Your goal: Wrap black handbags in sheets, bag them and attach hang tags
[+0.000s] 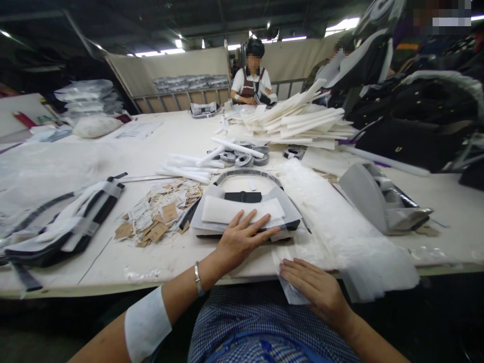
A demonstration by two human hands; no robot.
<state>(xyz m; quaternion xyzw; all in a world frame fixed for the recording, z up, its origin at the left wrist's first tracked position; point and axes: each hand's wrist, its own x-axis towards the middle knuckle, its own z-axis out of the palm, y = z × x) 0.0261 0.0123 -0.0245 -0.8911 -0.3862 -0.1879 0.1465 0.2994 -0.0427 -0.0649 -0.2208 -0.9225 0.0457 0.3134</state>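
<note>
1. In the head view, the bag lies at the near middle of the table, partly covered in pale wrapping, its handle arched toward the far side, apparently to leave the near side free.
2. A white foam strip is laid across the bag and is held down by the left hand; the fingers are spread flat, clasping nothing – probably to keep strip and wrapping from slipping.
3. A thin translucent sheet at the near edge, right of the bag, is covered by the right hand. Its fingers are extended close together; whether the sheet is pinched beneath cannot be told, since the thumb is hidden.
4. Stacked sheets are spread just right of the bag, and loose tags are heaped to its left – both seemingly placed for easy reach.
5. White tubes, coiled straps and a heap of pale strips are set farther off. At the far side, a co-worker is seen.
</note>
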